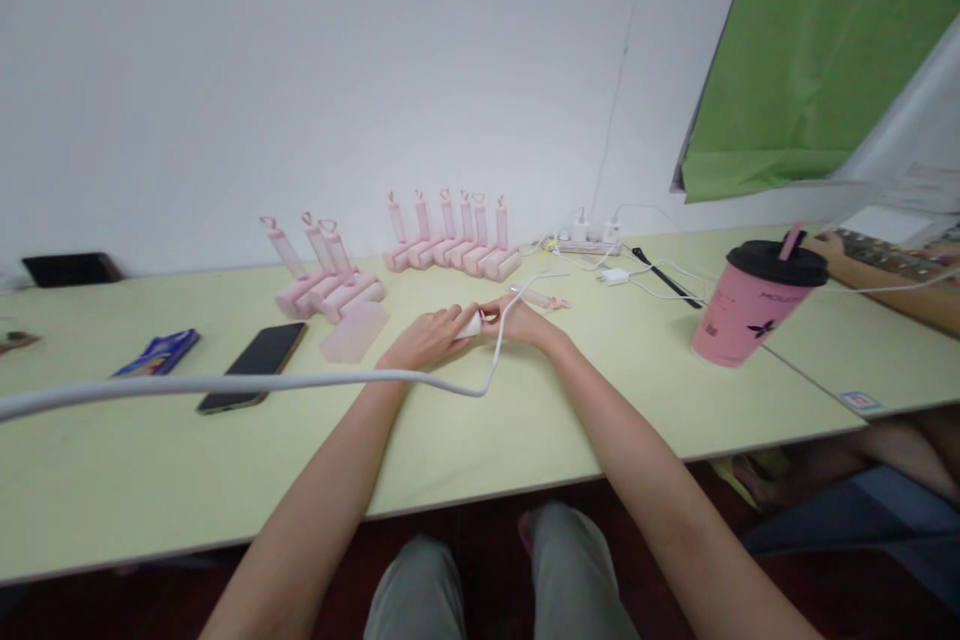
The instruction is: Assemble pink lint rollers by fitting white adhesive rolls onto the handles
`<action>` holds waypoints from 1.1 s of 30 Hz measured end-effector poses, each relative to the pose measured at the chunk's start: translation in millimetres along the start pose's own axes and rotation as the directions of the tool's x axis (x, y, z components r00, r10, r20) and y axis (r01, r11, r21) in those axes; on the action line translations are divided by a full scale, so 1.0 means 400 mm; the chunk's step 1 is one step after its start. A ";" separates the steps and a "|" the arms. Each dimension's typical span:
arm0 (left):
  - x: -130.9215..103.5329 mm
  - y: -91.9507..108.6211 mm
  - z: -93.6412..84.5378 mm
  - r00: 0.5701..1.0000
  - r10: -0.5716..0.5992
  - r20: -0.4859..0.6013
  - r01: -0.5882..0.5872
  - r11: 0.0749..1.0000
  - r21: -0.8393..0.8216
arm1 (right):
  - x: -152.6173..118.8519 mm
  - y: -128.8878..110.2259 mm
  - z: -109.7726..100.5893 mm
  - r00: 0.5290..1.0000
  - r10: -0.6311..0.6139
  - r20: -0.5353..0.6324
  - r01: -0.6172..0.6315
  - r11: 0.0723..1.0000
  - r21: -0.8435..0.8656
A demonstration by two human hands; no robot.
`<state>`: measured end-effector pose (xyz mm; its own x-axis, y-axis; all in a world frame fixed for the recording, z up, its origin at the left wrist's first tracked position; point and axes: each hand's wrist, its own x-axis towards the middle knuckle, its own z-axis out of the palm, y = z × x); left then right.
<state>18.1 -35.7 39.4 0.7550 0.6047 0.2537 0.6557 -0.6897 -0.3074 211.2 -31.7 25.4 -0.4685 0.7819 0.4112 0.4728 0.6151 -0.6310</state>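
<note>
Just right of the phone (253, 365), your left hand (424, 340) is pinching a small white roll (471, 325); your right hand (521, 322) is gripping its other end. It is looking light and stiff, so hold both ends.

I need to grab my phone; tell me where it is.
In the head view, the black phone lies flat on the table, left of the left hand, between the blue packet and a translucent pink cover.

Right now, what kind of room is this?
Probably a small workroom or office: a long pale green table against a bare white wall, two rows of pink plastic lint rollers lined up, and a white power strip with cables.
</note>
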 end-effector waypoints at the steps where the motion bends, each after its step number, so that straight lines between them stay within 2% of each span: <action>1: -0.001 -0.001 0.002 1.000 0.006 -0.009 -0.006 1.000 -0.016 | 0.000 0.000 -0.002 1.000 -0.002 0.003 0.002 1.000 -0.003; 10: -0.005 -0.012 0.020 0.999 0.033 -0.017 -0.034 0.998 -0.048 | -0.002 -0.017 -0.019 0.999 -0.019 0.029 0.022 0.993 -0.114; 15: -0.004 -0.016 0.020 0.999 0.051 -0.012 -0.052 0.997 -0.061 | -0.005 -0.027 -0.025 0.999 0.020 0.034 -0.015 0.990 -0.138; 21: -0.005 -0.024 0.022 0.994 0.104 -0.029 -0.105 0.994 -0.015 | -0.005 -0.033 -0.028 0.997 0.063 0.039 -0.058 0.992 -0.116; 27: -0.005 -0.024 0.026 0.987 0.137 -0.089 -0.139 0.990 -0.015 | -0.001 -0.011 -0.013 0.999 0.020 0.040 -0.016 0.996 -0.093; 33: 0.003 0.003 0.022 0.976 0.206 -0.077 -0.204 0.978 0.031 | -0.050 0.002 0.004 0.999 -0.018 -0.031 0.017 0.999 -0.028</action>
<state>19.8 -32.2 31.3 0.8723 0.4172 0.2550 0.4872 -0.7858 -0.3810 219.7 -47.2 15.4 -0.4535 0.7733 0.4430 0.4853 0.6312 -0.6050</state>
